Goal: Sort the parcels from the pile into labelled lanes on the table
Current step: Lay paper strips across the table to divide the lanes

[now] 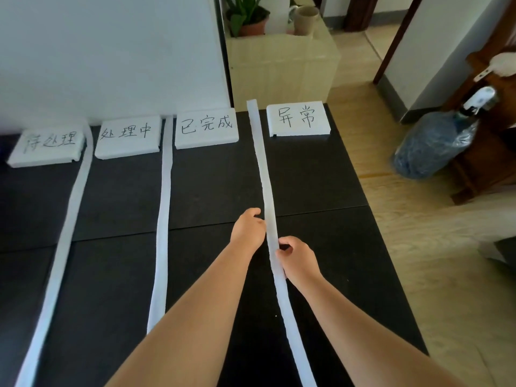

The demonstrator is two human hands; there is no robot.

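Three long white foam strips divide the black table (212, 180) into lanes. Both hands are at the rightmost strip (264, 174). My left hand (248, 227) touches its left edge with fingers curled against it. My right hand (296, 258) pinches the strip from the right side, a little nearer to me. The left strip (69, 208) and the middle strip (164, 196) lie flat. At the far end of each lane stands a white foam label with handwritten characters: far-left label (47, 148), second label (127, 139), third label (206, 128), right label (298, 120). No parcels are in view.
A white wall runs behind the table's left part. Beyond the far edge stands a pale cabinet (282, 62) with a potted plant (248, 18) and a mug (305, 19). On the wooden floor at right sit a blue water jug (432, 143) and wooden furniture (491, 152).
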